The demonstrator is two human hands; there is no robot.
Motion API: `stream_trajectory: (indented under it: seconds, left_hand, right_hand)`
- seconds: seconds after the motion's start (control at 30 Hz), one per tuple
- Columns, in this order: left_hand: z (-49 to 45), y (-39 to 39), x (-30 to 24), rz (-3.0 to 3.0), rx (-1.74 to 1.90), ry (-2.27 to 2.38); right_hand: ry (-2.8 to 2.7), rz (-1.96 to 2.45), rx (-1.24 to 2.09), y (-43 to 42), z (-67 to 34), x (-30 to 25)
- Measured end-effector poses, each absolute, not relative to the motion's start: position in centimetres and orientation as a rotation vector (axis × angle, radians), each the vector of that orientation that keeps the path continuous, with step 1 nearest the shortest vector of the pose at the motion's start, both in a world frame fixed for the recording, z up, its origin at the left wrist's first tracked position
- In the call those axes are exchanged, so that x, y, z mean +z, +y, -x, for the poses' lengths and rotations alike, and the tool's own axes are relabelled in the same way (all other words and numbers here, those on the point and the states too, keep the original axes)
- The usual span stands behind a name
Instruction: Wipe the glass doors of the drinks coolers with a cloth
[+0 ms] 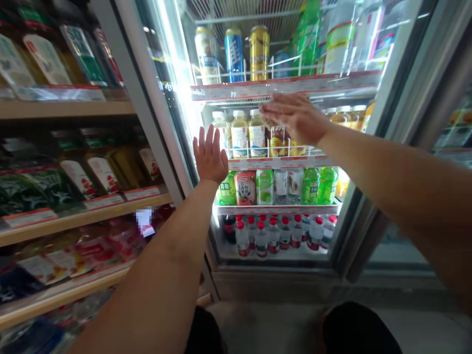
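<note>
I face a lit drinks cooler with a glass door (177,118). My left hand (210,155) is raised with its fingers stretched up and spread, palm toward the glass near the door's left edge, in front of pale bottles (239,132). My right hand (293,117) reaches across at the height of the second shelf (280,162), fingers straight and pointing left, palm down, holding nothing. Whether either hand touches the glass I cannot tell. Cans (259,51) stand on the top shelf above my right hand.
Green and white bottles (265,187) fill the third shelf, with red-capped bottles (273,236) below. Wooden shelves (84,216) with packaged snacks run along the left. A second cooler door (453,132) is at the right. My dark knees (361,329) show at the bottom.
</note>
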State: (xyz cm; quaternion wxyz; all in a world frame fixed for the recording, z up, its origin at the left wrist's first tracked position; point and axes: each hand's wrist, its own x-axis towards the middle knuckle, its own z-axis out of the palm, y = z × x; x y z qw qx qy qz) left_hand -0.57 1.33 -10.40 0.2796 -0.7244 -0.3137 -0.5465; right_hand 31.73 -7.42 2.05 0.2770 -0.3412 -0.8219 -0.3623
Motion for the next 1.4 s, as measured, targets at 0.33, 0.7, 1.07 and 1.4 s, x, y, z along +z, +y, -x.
stream_trajectory:
  seconds: [0.33,0.7,1.07,1.4]
  left_hand:
    - [0.8,2.0,-10.6,1.908,-1.448,-0.792]
    - [0.6,1.5,-10.5,1.898,-1.423,-0.830]
    - [0.5,1.1,-10.4,1.947,-1.461,-0.878]
    - [1.4,1.6,-10.8,1.901,-1.402,-0.664]
  right_hand:
    - [-1.965,1.033,-1.018,-9.2,-36.3,-1.9]
    - [-1.832,0.957,-1.101,-9.4,-38.4,-1.6]
    - [-1.724,0.891,-1.032,-7.1,-32.7,-3.7]
    - [-1.886,0.909,-0.806,-4.7,-19.6,-6.7]
